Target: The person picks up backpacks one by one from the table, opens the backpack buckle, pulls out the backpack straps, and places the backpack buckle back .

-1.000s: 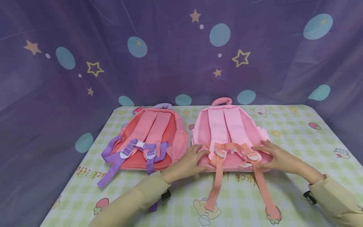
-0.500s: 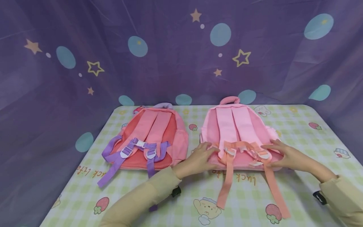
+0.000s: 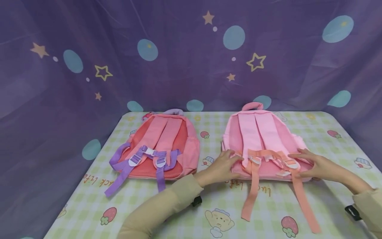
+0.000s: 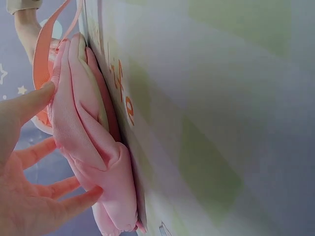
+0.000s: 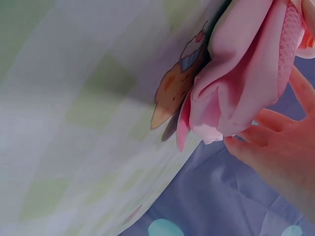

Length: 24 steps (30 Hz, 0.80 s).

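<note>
A light pink backpack (image 3: 250, 132) lies back-side up at the right of centre, its orange straps (image 3: 254, 191) trailing towards me. My left hand (image 3: 225, 167) touches its lower left side. Thumb and fingers (image 4: 66, 187) are spread against the pink cloth in the left wrist view. On the opposite side my right hand (image 3: 320, 167) rests at the lower right corner, fingers (image 5: 266, 135) spread and fairly straight along the side in the right wrist view. To the left lies a coral backpack (image 3: 174, 124) with purple straps (image 3: 119, 181), apart from both hands.
Both bags lie on a table covered by a green-and-white checked cloth (image 3: 167, 215) with printed cartoon figures. A strip of cloth shows between the bags. Behind the table's far edge hangs a purple curtain (image 3: 185, 76) with stars and blue ovals.
The light pink backpack has slid to the right with both hands on its sides, widening the gap to the coral backpack. The coral backpack has stayed in place.
</note>
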Available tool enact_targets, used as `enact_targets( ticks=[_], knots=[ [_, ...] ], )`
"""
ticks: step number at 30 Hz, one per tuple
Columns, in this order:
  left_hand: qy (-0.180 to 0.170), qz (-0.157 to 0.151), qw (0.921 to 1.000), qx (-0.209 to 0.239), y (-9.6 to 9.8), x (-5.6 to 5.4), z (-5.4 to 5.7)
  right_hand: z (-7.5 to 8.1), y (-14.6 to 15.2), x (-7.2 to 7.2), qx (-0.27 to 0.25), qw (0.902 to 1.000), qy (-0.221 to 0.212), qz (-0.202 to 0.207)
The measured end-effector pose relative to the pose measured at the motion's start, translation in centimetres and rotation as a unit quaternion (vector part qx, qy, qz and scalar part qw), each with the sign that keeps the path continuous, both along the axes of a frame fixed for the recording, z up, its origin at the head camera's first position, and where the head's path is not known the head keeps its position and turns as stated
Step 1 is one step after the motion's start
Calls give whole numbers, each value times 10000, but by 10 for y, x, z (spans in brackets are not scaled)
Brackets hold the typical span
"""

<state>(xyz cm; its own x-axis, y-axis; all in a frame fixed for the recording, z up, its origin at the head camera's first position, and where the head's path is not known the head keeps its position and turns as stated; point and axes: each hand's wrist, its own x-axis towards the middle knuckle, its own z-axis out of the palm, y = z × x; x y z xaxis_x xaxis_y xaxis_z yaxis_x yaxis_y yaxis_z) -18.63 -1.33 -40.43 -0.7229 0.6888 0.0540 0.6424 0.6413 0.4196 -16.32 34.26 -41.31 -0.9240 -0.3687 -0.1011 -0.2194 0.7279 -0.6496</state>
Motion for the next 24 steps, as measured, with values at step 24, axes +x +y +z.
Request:
enact_targets(
  ticks=[24],
  knots=[
    [-50,-48,9993,-370,47,-3,-6,-16,53,-2,-304,9995,131,1]
  ],
)
